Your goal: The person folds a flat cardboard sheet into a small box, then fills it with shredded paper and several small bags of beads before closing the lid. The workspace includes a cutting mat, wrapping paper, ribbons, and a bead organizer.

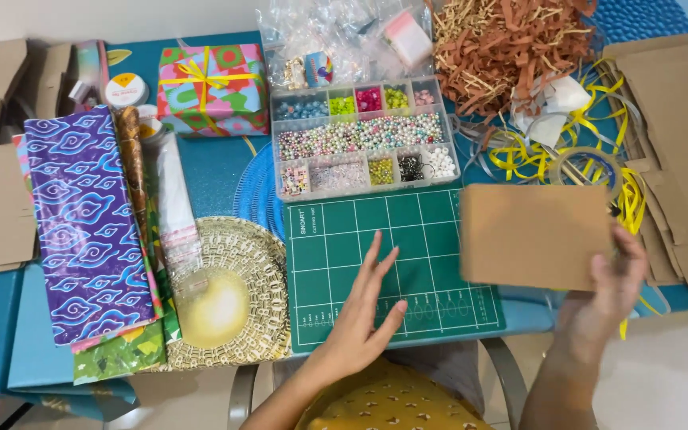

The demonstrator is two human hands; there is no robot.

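Teal table (224,171): work surface, crowded with craft supplies.
Purple patterned wrapping paper (85,227): lies at the left, long axis running front to back.
Green cutting mat (336,263): centre, near the front edge.
Brown cardboard sheet (533,236): held flat just right of the mat, long axis left to right, broad face to the camera.
Bead organiser (364,139): clear compartmented box behind the mat.
Right hand (616,275): pinches the sheet's lower right corner.
Left hand (364,306): open, fingers spread, above the mat, holding nothing.
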